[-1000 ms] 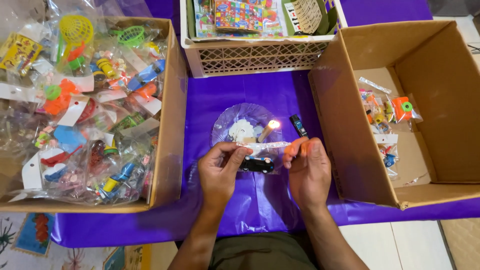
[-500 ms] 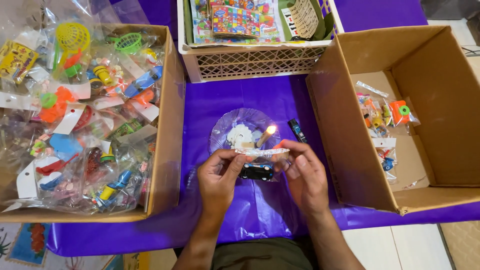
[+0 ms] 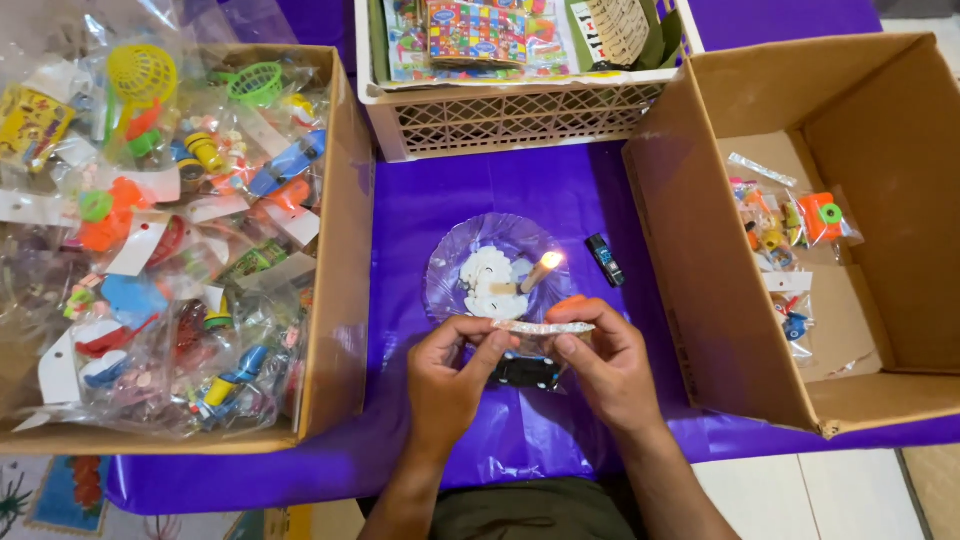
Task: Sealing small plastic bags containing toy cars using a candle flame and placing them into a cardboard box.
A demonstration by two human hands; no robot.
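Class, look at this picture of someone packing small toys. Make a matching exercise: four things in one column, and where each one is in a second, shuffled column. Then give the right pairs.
Things:
1. lit candle
2. black lighter
3. clear toy packet
4. white crate

Places:
A. between the fingers of both hands
B. on the clear plate
C. at the far edge of the purple cloth
D. on the cloth beside the right-hand box

Pairs: 1-B, 2-D, 3-A, 4-C

Toy-filled cardboard box (image 3: 345, 250), white crate (image 3: 520, 120), lighter (image 3: 604, 259)

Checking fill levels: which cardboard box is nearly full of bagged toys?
The left box; bagged toys heap to its rim, while the right box holds only a few.
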